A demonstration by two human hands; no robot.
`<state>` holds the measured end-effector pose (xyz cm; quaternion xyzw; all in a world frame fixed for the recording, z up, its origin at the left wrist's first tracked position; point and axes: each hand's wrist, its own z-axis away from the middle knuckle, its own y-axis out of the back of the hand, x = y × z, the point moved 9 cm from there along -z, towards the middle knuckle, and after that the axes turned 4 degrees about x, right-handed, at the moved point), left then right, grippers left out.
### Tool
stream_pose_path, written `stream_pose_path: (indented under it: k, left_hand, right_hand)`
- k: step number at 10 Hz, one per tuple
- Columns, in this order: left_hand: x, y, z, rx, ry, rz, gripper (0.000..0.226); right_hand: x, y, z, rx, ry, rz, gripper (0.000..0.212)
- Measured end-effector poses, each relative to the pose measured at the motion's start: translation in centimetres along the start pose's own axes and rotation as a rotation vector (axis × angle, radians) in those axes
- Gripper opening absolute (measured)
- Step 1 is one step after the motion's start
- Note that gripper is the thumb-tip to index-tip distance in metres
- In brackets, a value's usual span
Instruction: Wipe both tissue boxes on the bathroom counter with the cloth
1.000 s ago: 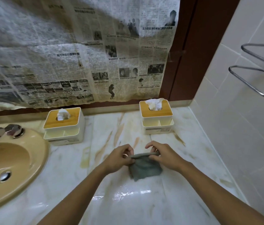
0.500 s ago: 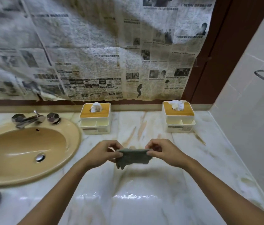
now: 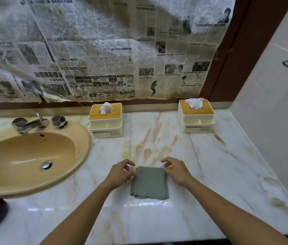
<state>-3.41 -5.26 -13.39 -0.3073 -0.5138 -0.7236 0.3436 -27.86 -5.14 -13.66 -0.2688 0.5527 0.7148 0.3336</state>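
Since the earlier frame the cloth (image 3: 149, 183) has come down: it hung pinched by its top edge between both hands, and it now lies flat, folded to a rough square, on the desk (image 3: 228, 174) near the middle of the front edge. Both hands have let go. The left hand (image 3: 120, 172) sits just beside the far left corner of the cloth, its grip apart, fingers loosely curled on nothing. The right hand (image 3: 176, 171) sits at the far right corner, its grip likewise apart; whether a fingertip touches the fabric we cannot tell.

The left tissue box (image 3: 106, 121) stands at the back edge, just beside the sink (image 3: 33, 156). The right tissue box (image 3: 196, 117) stands toward the back right corner. Both are well apart from the cloth, and a tissue stands out of each lid.

We judge the step in hand to be preparing the cloth for wiping. To do it well:

1. We take up the folded cloth in one hand as a flat pad, with no corner trailing.
2. We steady each box with the free hand, since the boxes look light and may slide toward the wall.
3. We wipe the lid around the slot, not across it, so the tissue is not dragged out.
4. We then work down the sides and the front compartments.
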Motion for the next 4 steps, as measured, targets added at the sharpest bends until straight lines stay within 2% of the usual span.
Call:
stream_pose_path:
  k: [1,2,3,4]
  left_hand:
    - [0.7,-1.1,-0.4,-0.037,-0.116,-0.168,0.034]
    - [0.9,-2.5,0.0,-0.076,-0.174,-0.334,0.033]
    - [0.7,-1.5,0.3,-0.027,-0.168,-0.293,0.03]
    - [-1.5,0.4,2.3,0.052,-0.097,-0.079,0.017]
  right_hand:
    - [-0.7,0.0,-0.3,-0.033,0.048,0.018,0.035]
    - [-0.3,-0.3,0.1,-0.052,0.071,0.017,0.034]
    - [0.0,0.8,0.7,0.015,0.059,-0.034,0.029]
    - [1.9,1.5,3.1,0.075,0.005,-0.13,0.016]
